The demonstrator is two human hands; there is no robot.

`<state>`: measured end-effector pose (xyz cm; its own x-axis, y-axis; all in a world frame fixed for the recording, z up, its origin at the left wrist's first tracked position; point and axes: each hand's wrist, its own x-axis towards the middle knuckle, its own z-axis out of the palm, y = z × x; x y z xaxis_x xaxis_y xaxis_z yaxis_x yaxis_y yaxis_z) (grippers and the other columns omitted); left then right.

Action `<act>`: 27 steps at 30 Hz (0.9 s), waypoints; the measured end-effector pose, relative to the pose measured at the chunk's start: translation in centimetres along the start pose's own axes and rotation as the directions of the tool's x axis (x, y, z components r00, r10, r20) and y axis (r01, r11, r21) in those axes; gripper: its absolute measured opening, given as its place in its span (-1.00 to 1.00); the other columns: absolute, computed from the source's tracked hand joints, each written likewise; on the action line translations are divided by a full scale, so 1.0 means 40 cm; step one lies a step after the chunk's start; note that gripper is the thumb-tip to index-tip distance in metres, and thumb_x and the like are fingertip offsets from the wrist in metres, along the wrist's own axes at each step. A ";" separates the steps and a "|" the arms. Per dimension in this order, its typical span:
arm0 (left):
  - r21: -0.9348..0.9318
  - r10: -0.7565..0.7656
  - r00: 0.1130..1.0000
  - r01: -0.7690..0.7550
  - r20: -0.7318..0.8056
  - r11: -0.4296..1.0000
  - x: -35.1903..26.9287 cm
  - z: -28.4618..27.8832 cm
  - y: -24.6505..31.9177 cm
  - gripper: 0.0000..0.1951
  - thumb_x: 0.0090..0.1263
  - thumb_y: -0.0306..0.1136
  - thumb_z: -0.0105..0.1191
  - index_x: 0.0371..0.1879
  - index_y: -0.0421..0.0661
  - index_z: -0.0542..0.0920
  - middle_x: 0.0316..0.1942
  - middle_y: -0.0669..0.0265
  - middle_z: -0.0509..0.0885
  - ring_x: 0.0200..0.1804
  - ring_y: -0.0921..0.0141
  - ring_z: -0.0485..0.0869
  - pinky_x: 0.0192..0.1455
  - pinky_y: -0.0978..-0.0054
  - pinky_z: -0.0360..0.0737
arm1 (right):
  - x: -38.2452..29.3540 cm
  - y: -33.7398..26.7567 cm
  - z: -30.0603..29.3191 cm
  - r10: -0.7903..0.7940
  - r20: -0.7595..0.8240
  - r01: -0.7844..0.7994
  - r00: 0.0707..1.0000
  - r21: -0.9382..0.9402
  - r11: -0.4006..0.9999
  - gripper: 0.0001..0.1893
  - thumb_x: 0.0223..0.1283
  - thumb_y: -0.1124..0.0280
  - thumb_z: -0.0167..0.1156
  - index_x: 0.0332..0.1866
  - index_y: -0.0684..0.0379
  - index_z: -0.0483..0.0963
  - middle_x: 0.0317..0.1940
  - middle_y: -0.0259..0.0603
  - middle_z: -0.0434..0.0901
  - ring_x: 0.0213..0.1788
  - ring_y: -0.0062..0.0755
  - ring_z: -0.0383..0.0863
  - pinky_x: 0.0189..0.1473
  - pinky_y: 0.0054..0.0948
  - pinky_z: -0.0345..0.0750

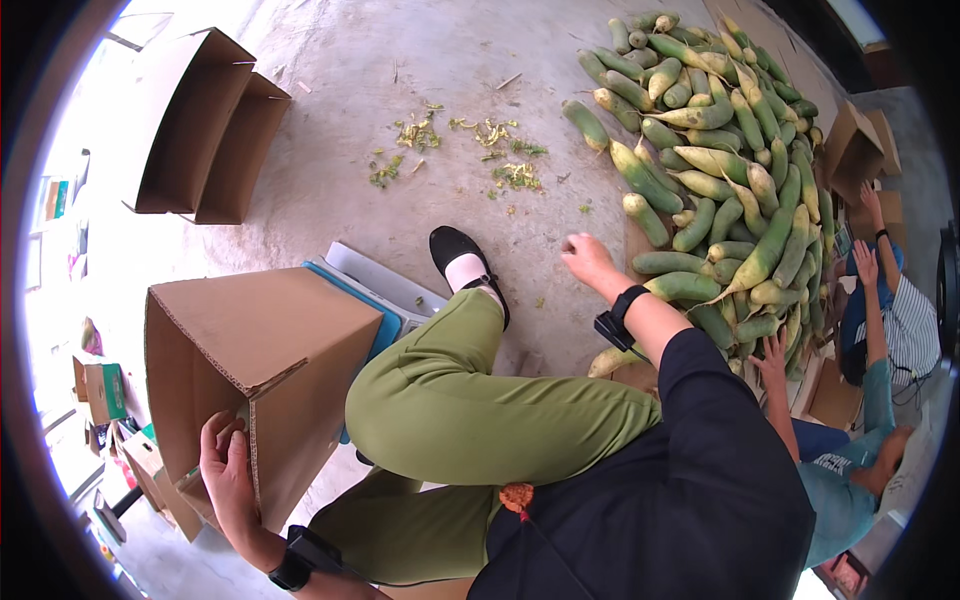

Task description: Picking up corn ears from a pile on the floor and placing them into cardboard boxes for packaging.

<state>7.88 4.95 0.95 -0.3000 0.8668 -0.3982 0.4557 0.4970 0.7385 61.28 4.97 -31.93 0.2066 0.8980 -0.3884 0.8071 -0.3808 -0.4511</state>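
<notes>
My left hand [227, 469] reaches over the rim of a cardboard box [262, 326], its fingers bent just inside the opening. The box wall partly hides the fingertips, so a grip on something in there cannot be made out. The box stands on a low grey appliance with a blue edge [387, 334], perhaps a scale, beside my knee. Over the floor, my right hand [590, 259] is loosely curled and a little blurred; nothing shows in it. To its right lies a big heap of green radishes [697, 180] with pale root ends.
Another open cardboard box [217, 135] stands at the upper left. Scraps of leaves [491, 135] litter the concrete floor [360, 90]. At the right, co-workers' hands [772, 360] are near the heap, beside more cartons [855, 146]. Several boxes [101, 386] stand at the left.
</notes>
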 end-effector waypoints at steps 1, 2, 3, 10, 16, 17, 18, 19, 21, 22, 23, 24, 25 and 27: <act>0.097 0.048 0.999 -0.047 -0.007 0.994 0.002 0.005 -0.005 -0.67 0.41 -0.46 -0.02 0.14 -0.15 0.43 -0.14 0.24 0.61 -0.15 0.54 0.55 -0.12 0.62 0.49 | -0.005 0.070 0.007 0.085 0.000 -0.085 0.996 -0.037 0.996 -0.81 -0.04 0.34 0.19 -0.30 0.16 0.54 -0.30 -0.04 0.55 -0.15 -0.03 0.56 -0.12 -0.19 0.51; 0.152 0.043 0.999 -0.043 0.000 0.987 0.000 0.008 0.005 -0.64 0.42 -0.44 -0.02 0.18 -0.14 0.42 -0.09 0.26 0.61 -0.11 0.53 0.55 -0.10 0.62 0.47 | -0.010 0.126 0.006 0.171 -0.004 -0.171 0.985 -0.074 0.983 -0.80 -0.04 0.35 0.20 -0.28 0.17 0.54 -0.26 -0.03 0.54 -0.13 -0.02 0.56 -0.10 -0.18 0.51; 0.154 0.041 0.999 -0.040 -0.001 0.987 -0.007 0.008 0.008 -0.64 0.42 -0.44 -0.02 0.18 -0.14 0.42 -0.09 0.26 0.61 -0.11 0.53 0.55 -0.10 0.62 0.47 | -0.016 0.151 -0.007 0.171 -0.001 -0.171 0.985 -0.073 0.983 -0.80 -0.04 0.35 0.20 -0.28 0.17 0.54 -0.26 -0.03 0.54 -0.13 -0.02 0.56 -0.10 -0.18 0.51; 0.167 0.173 0.932 -0.124 -0.319 0.978 -0.051 -0.013 -0.015 -0.70 0.46 -0.35 -0.03 0.13 -0.13 0.50 -0.12 0.33 0.64 -0.14 0.50 0.61 -0.17 0.66 0.45 | 0.059 0.154 -0.126 0.374 -0.154 -0.395 0.915 -0.143 0.908 -0.66 0.02 0.40 0.23 -0.05 0.21 0.47 0.06 0.00 0.42 0.08 0.02 0.47 0.10 -0.16 0.46; 0.226 0.235 0.869 -0.147 -0.435 0.963 -0.075 0.004 -0.032 -0.71 0.47 -0.35 -0.04 0.12 -0.14 0.51 -0.14 0.31 0.64 -0.13 0.51 0.63 -0.17 0.68 0.51 | 0.181 0.117 -0.163 0.370 -0.147 -0.391 0.917 -0.162 0.906 -0.51 0.04 0.35 0.25 0.12 0.25 0.41 0.31 0.03 0.20 0.27 -0.03 0.34 0.24 -0.22 0.37; 0.227 0.232 0.867 -0.142 -0.442 0.964 -0.075 0.004 -0.038 -0.71 0.47 -0.35 -0.04 0.12 -0.14 0.51 -0.14 0.31 0.64 -0.13 0.51 0.63 -0.17 0.68 0.51 | 0.196 0.116 -0.165 0.380 -0.116 -0.395 0.918 -0.165 0.904 -0.47 0.04 0.33 0.27 0.15 0.26 0.38 0.35 0.02 0.14 0.31 -0.05 0.30 0.27 -0.24 0.35; 0.216 0.243 0.852 -0.158 -0.464 0.964 -0.076 0.010 -0.036 -0.71 0.48 -0.35 -0.04 0.11 -0.15 0.52 -0.15 0.32 0.65 -0.14 0.51 0.63 -0.18 0.69 0.50 | 0.212 0.120 -0.161 0.388 -0.085 -0.397 0.918 -0.168 0.902 -0.43 0.04 0.30 0.28 0.18 0.26 0.36 0.39 0.02 0.09 0.34 -0.07 0.26 0.30 -0.27 0.32; 0.206 0.255 0.837 -0.174 -0.485 0.963 -0.076 0.016 -0.034 -0.72 0.48 -0.35 -0.04 0.09 -0.15 0.53 -0.17 0.33 0.66 -0.14 0.52 0.63 -0.19 0.69 0.49 | 0.224 0.125 -0.156 0.380 -0.081 -0.388 0.921 -0.170 0.906 -0.43 0.04 0.30 0.28 0.18 0.26 0.36 0.39 0.02 0.09 0.34 -0.07 0.26 0.30 -0.27 0.32; 0.173 0.231 0.830 -0.164 -0.507 0.971 -0.072 0.028 -0.023 -0.72 0.48 -0.39 -0.05 0.10 -0.18 0.52 -0.17 0.31 0.65 -0.15 0.52 0.62 -0.14 0.65 0.50 | 0.240 0.144 -0.143 0.410 -0.010 -0.406 0.912 -0.166 0.899 -0.37 0.03 0.27 0.30 0.23 0.26 0.32 0.42 -0.01 0.04 0.38 -0.10 0.20 0.33 -0.29 0.28; 0.139 0.210 0.828 -0.161 -0.520 0.977 -0.070 0.033 -0.017 -0.72 0.48 -0.42 -0.07 0.10 -0.21 0.51 -0.17 0.29 0.64 -0.16 0.51 0.61 -0.09 0.61 0.51 | 0.247 0.157 -0.134 0.408 -0.010 -0.403 0.913 -0.168 0.900 -0.37 0.03 0.27 0.30 0.23 0.26 0.32 0.42 -0.01 0.04 0.38 -0.10 0.20 0.33 -0.29 0.28; 0.137 0.209 0.827 -0.161 -0.521 0.978 -0.066 0.033 -0.021 -0.72 0.48 -0.42 -0.07 0.10 -0.21 0.51 -0.17 0.29 0.64 -0.16 0.51 0.61 -0.09 0.61 0.51 | 0.254 0.169 -0.125 0.416 0.019 -0.406 0.909 -0.185 0.895 -0.41 0.03 0.26 0.29 0.20 0.24 0.36 0.40 0.00 0.09 0.36 -0.10 0.23 0.31 -0.29 0.31; 0.153 0.221 0.828 -0.165 -0.516 0.974 -0.062 0.030 -0.025 -0.72 0.48 -0.43 -0.07 0.10 -0.21 0.51 -0.18 0.29 0.64 -0.16 0.51 0.61 -0.09 0.61 0.52 | 0.254 0.172 -0.114 0.426 0.054 -0.408 0.903 -0.201 0.891 -0.45 0.04 0.25 0.28 0.17 0.21 0.40 0.38 0.00 0.13 0.34 -0.09 0.27 0.29 -0.29 0.33; 0.169 0.234 0.828 -0.171 -0.509 0.971 -0.060 0.026 -0.029 -0.73 0.48 -0.44 -0.07 0.10 -0.21 0.52 -0.18 0.28 0.64 -0.16 0.51 0.61 -0.08 0.60 0.53 | 0.250 0.177 -0.107 0.426 0.056 -0.408 0.903 -0.201 0.891 -0.45 0.04 0.25 0.28 0.17 0.21 0.40 0.38 0.00 0.13 0.34 -0.09 0.27 0.29 -0.29 0.33; 0.190 0.245 0.825 -0.170 -0.510 0.967 -0.060 0.025 -0.028 -0.73 0.47 -0.45 -0.07 0.09 -0.21 0.52 -0.19 0.28 0.64 -0.17 0.51 0.61 -0.09 0.61 0.53 | 0.235 0.178 -0.097 0.319 0.120 -0.284 0.940 -0.239 0.928 -0.60 0.04 0.23 0.24 0.01 0.16 0.54 0.19 0.02 0.42 0.17 -0.07 0.46 0.17 -0.25 0.44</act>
<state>8.94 2.35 0.51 -0.5629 0.8162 0.1301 0.6511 0.3410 0.6781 71.11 11.53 -35.68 0.3854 0.6966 -0.6052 0.8230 -0.5561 -0.1160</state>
